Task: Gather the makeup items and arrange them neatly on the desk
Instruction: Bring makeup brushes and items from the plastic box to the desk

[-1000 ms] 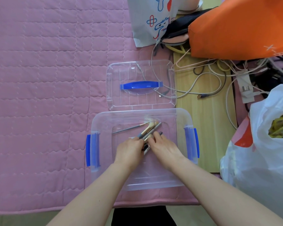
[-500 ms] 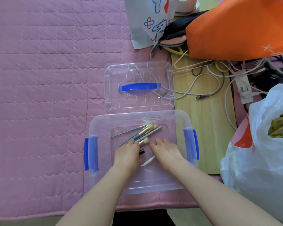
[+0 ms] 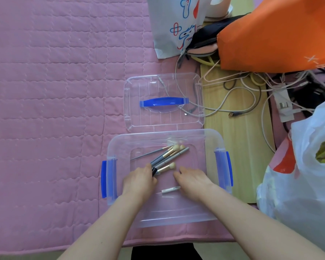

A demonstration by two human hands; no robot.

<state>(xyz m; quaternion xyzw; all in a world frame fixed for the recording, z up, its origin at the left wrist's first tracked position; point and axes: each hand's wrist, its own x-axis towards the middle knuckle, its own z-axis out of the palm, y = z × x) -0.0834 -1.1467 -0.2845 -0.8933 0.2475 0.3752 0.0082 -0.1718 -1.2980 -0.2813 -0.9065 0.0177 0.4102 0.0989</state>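
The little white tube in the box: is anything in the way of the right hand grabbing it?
Nothing visible blocks it. The white tube lies alone on the floor of the clear box, just beside the right hand, with the brushes farther back.

Little can be read here. The white paper bag [image 3: 174, 25] at the top carries blue and red printed drawings — a blue outlined shape like the figure "1", a crossed-loop ornament and a scrawled figure — but no word that can be made out. The small white tube [image 3: 170, 189] lying in the clear box [image 3: 120, 145] bears a short dark print near one end, too small to read. The orange bag [image 3: 278, 30] shows faint pale cross-like marks — not legible as letters.
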